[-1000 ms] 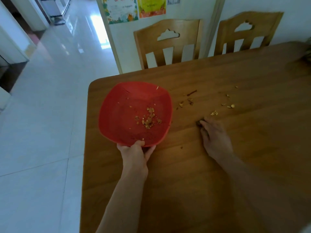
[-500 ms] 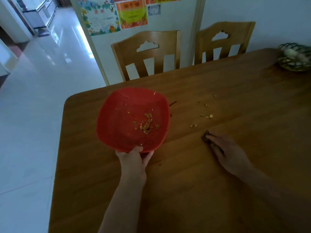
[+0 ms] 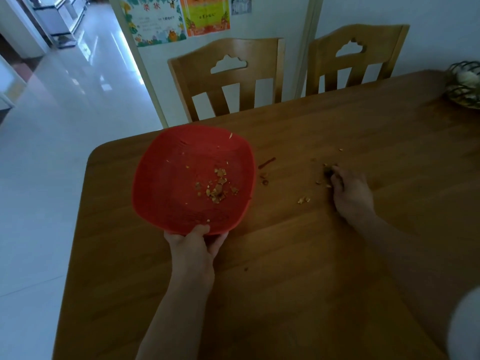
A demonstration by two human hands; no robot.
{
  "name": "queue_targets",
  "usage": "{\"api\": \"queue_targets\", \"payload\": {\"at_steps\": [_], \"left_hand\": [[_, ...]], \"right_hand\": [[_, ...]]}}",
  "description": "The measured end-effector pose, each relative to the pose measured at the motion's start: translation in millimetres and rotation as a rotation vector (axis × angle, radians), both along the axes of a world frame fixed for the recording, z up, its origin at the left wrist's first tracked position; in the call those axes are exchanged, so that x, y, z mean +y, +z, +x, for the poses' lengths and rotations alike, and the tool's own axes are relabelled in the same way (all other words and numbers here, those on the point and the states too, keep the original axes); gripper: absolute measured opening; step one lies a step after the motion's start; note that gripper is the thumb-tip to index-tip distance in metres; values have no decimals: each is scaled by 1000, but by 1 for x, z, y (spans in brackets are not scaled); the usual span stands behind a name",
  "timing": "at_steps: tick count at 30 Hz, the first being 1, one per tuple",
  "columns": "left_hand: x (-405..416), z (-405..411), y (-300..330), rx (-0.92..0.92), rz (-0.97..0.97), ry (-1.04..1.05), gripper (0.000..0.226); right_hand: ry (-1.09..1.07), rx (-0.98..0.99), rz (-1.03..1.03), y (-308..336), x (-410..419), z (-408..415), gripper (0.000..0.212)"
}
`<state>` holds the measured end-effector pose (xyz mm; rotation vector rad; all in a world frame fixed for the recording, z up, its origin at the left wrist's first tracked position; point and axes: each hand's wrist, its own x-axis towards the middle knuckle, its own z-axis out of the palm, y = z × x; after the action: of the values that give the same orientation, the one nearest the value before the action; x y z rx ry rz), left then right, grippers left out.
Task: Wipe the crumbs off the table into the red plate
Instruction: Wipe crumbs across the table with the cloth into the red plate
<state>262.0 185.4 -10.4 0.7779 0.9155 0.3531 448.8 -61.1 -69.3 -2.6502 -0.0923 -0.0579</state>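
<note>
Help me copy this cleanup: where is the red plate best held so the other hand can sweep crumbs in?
Grip the red plate at its near rim, from the person's side, as the left hand does, thumb over the edge. That leaves the right-hand rim facing the crumbs and the right hand.

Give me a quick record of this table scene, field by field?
Plate: red plate at the table's left end, crumbs already inside
Left hand: left hand grips the plate's near rim
Right hand: right hand rests on the table among loose crumbs, fingers curled
Also there: red strip beside the plate, wire basket far right
</note>
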Motion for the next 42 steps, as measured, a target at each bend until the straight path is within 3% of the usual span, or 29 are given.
{"api": "queue_targets", "payload": {"at_steps": [18,25,31,42], "left_hand": [[116,-83,-2,-19,47,109,82],[165,-119,-11,-2,11,228,58],[200,-145,-25,-38,11,231,70],[241,-183,-47,-48,-65,314,70]], "right_hand": [[200,-10,88,-6,169,-85,40],[257,-16,90,-3,231,-121,40],[277,16,97,-7,275,-147,41],[355,-21,81,-11,330,-180,41]]}}
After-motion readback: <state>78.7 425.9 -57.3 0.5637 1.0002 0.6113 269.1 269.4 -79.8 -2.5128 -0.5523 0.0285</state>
